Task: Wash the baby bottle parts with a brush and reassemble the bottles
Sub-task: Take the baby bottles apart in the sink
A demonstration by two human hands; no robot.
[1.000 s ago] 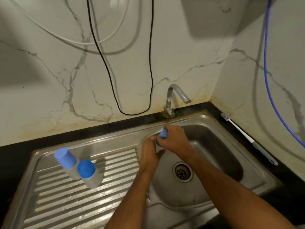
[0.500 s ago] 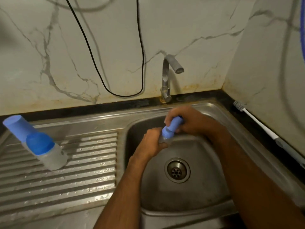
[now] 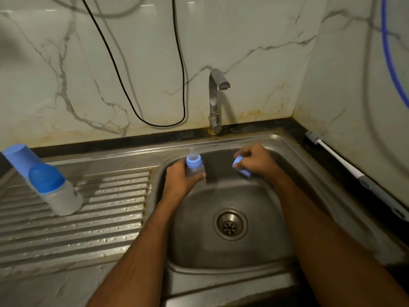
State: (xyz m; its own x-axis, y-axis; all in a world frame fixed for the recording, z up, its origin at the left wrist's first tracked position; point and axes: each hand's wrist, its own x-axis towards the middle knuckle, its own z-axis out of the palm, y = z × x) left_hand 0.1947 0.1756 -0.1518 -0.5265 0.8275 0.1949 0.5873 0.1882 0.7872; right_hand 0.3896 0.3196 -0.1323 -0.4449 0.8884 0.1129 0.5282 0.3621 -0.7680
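Observation:
Over the sink basin (image 3: 261, 258), my left hand (image 3: 180, 182) grips a small clear baby bottle (image 3: 194, 168) upright; its blue collar and clear teat stick out above my fingers. To the right, my right hand (image 3: 254, 161) holds the bottle's blue cap (image 3: 240, 167), apart from the bottle. Two capped bottles stand on the ribbed draining board at the left: one with a darker blue cap (image 3: 55, 191) in front, one with a tall light blue cap (image 3: 18, 157) behind it. A white-handled bottle brush (image 3: 345, 165) lies on the black counter along the right wall.
The steel tap (image 3: 215, 100) stands behind the basin with no water running. The drain (image 3: 230, 223) sits at the basin's middle. A black cable (image 3: 155, 122) hangs down the marble backsplash. A blue hose (image 3: 391, 58) runs down the right wall.
My right hand has pulled the blue cap off the bottle and moved right with it, baring the teat. The view has moved closer over the sink.

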